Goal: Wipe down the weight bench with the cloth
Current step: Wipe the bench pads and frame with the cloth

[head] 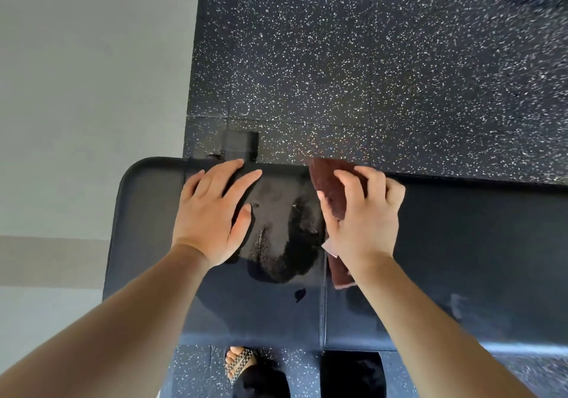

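A black padded weight bench (461, 259) runs across the view from left to right, with a seam near its middle. A wet patch (285, 237) shines on the pad between my hands. My left hand (212, 213) lies flat on the left pad, fingers spread, holding nothing. My right hand (365, 213) presses a folded dark brown cloth (330, 185) onto the bench by the seam. The cloth sticks out past my fingers at the far edge and shows again below my wrist.
Black speckled rubber flooring (384, 59) lies beyond the bench. A pale floor strip (92, 90) runs along the left. A black bench foot (239, 145) pokes out at the far edge. My sandalled foot (239, 364) stands at the near side.
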Demonstrator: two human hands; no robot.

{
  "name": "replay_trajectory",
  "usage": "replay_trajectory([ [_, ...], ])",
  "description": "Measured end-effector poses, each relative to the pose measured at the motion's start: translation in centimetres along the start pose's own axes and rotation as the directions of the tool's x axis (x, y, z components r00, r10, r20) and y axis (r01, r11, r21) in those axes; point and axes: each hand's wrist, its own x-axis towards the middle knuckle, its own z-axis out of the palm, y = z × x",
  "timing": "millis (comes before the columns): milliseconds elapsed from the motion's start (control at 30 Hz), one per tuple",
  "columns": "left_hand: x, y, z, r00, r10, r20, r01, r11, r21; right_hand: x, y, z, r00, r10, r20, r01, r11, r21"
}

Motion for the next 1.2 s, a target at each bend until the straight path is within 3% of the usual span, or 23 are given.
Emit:
replay_trajectory([
  [200, 0.2, -0.2, 0.2, 1.000, 0.015, -0.013, -0.015, 1.000, 0.003, 3.5, -1.1, 0.8, 0.989, 0.146, -0.006, -0.146, 0.989, 0.000],
  [467, 0.2, -0.1, 0.1, 1.000, -0.003, 0.022, 0.003, 1.000, 0.010, 1.8, -1.4, 0.1, 0.993, 0.119, 0.000, -0.119, 0.993, 0.027],
  [600, 0.4, -0.1, 0.1, 1.000, -0.005, 0.031, 0.005, 1.000, 0.001, 5.7, -1.7, 1.3, 0.980, 0.165, 0.108, -0.171, 0.984, 0.047],
  [800, 0.4, -0.1, -0.1, 0.999, -0.007, 0.035, 0.007, 1.000, 0.001, 2.5, -1.8, 0.0, 0.994, 0.054, 0.091, -0.059, 0.997, 0.053],
  [1200, -2.1, -2.9, -0.6, 0.999, 0.038, 0.033, -0.038, 0.999, -0.007, 4.3, -6.3, 2.0, 0.983, 0.177, 0.045, -0.178, 0.984, 0.016],
])
